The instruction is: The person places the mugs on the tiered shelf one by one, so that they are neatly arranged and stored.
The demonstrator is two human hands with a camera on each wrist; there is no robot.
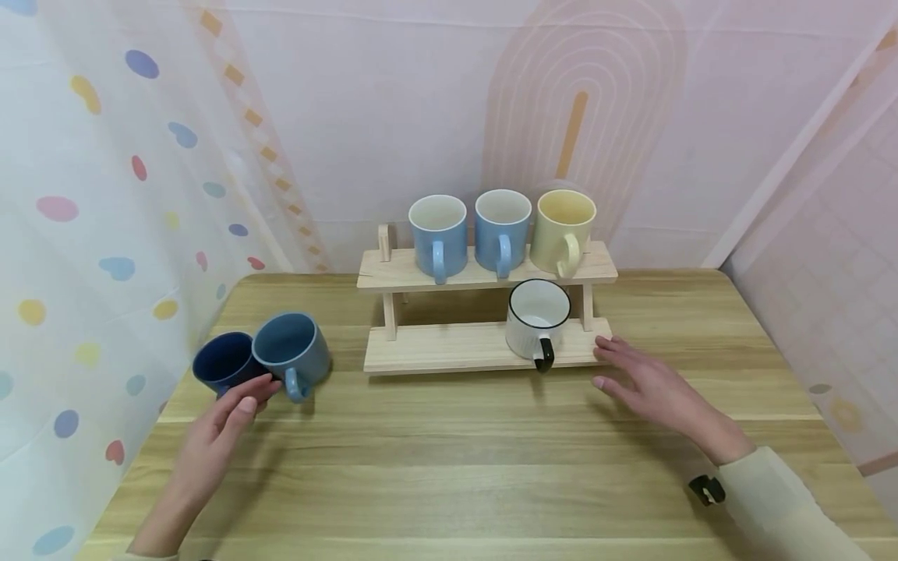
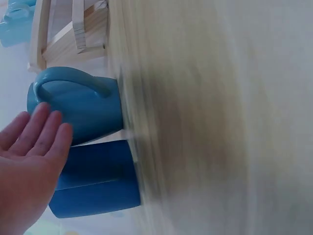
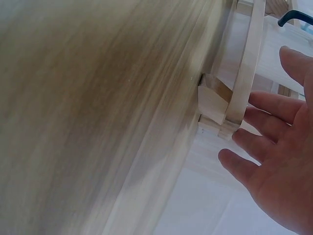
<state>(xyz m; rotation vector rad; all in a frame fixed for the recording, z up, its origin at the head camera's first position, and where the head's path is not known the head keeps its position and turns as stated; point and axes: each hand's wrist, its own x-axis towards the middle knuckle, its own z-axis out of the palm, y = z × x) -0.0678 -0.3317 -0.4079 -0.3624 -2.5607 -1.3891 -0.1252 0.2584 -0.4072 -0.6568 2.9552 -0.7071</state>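
Head view: your left hand (image 1: 213,440) lies loose, gripping nothing, its fingertips beside the dusty-blue, glazed round mug (image 1: 305,363) and before the navy-blue round mug (image 1: 226,363). Your right hand (image 1: 645,386), also relaxed, has fingertips by the pale wooden two-tier stand (image 1: 435,348).

Left wrist: straight fingers overlap the dusty-blue mug; touch, I can't tell. Likely ceramic: rigid, slick, weighty, chippable. Take its curved handle (image 2: 73,75), just beside your fingertips.

Right wrist: spread fingers, nothing held, at the stand's end.

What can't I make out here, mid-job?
Dark blue mug: head view, handle mostly hidden by the left hand.
Black mug handle: right wrist view, cut off by the right edge.
Light blue mug: left wrist view, cut off by the left edge.
Table: head view, near side cut off by the bottom edge.
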